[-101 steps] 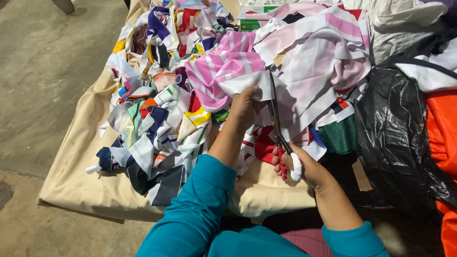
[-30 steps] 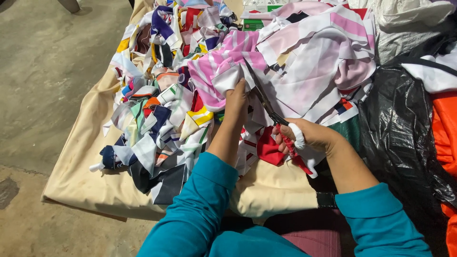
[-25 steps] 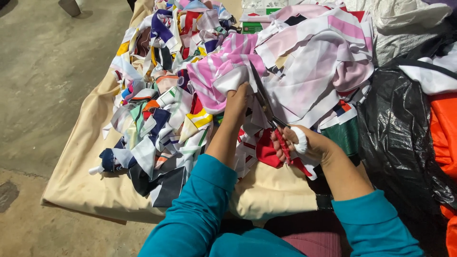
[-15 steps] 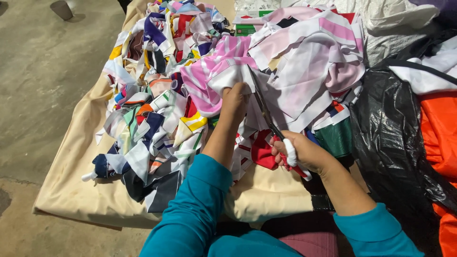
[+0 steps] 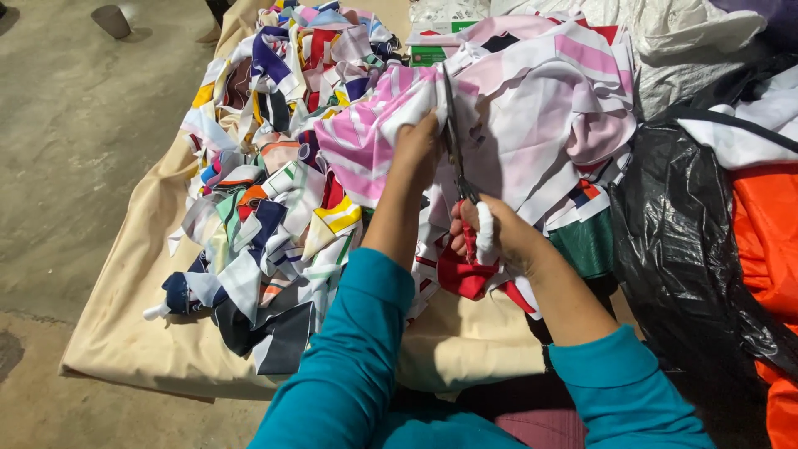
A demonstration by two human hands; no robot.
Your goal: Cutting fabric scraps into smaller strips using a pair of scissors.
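Note:
My left hand (image 5: 417, 148) grips the edge of a pink-and-white striped cloth (image 5: 532, 108) and holds it up taut. My right hand (image 5: 499, 234) is closed on the red handles of a pair of scissors (image 5: 455, 145), with white wrapping on one finger. The dark blades point up and away, running along the cloth right beside my left hand. Both sleeves are teal. Below my hands lies a red scrap (image 5: 461, 278).
A heap of many-coloured fabric scraps (image 5: 274, 183) lies on a beige sheet (image 5: 133, 333) spread over the concrete floor (image 5: 75, 141). A black plastic bag (image 5: 690, 249), orange material (image 5: 769, 241) and a white bag (image 5: 690, 41) lie on the right.
The scissors have moved further up into the striped cloth, and my left hand has moved up with them. The view has shifted slightly.

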